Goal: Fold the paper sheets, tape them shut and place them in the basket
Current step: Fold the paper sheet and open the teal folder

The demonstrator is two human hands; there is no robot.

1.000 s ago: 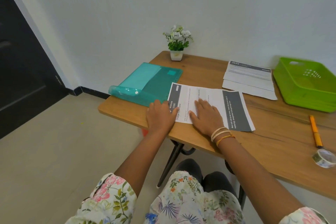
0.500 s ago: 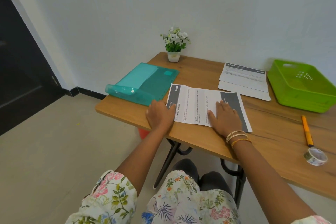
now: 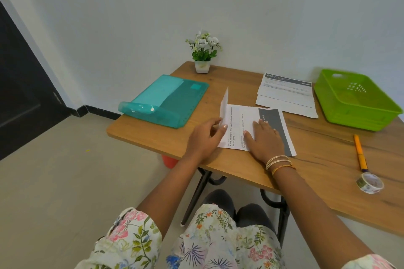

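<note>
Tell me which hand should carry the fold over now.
Left, probably. The left hand already pinches the sheet's raised left flap, standing upright. The right hand lies flat on the sheet's middle, holding it down on the table.

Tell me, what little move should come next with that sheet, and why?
Probably swing the raised flap over to the right and press it flat. The left hand pinches the sheet's left end, which stands upright, while the right hand lies flat on the rest, pinning it to the table.
</note>
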